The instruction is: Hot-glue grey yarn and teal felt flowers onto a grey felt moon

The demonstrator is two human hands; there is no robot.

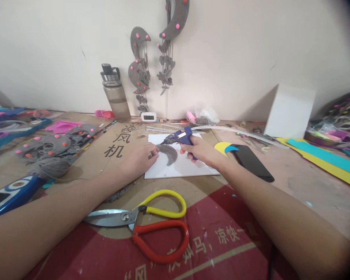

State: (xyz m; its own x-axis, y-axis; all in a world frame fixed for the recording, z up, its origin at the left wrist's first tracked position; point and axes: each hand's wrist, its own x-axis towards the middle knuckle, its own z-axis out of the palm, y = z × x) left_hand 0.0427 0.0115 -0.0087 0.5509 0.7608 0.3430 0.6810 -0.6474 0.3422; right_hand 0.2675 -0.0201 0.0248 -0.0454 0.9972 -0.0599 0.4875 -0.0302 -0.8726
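My right hand [200,149] is wrapped round a dark blue hot glue gun [186,136], its nozzle pointing left. A long clear glue stick [221,128] trails rightward from the gun's back. Below the nozzle, a grey felt crescent [171,154] lies on a white board [157,170]. My left hand [142,157] is at the board's left side, fingers pinched together beside the nozzle tip and the crescent's left end. What those fingers hold is hidden or too small to tell.
Scissors with yellow and red handles [160,256] lie in front, on printed cardboard [221,233]. A phone [253,163] lies right of the board. A bottle [115,95] and small digital clock [148,116] stand by the wall. Grey yarn [52,165] and decorated felt [55,144] are left.
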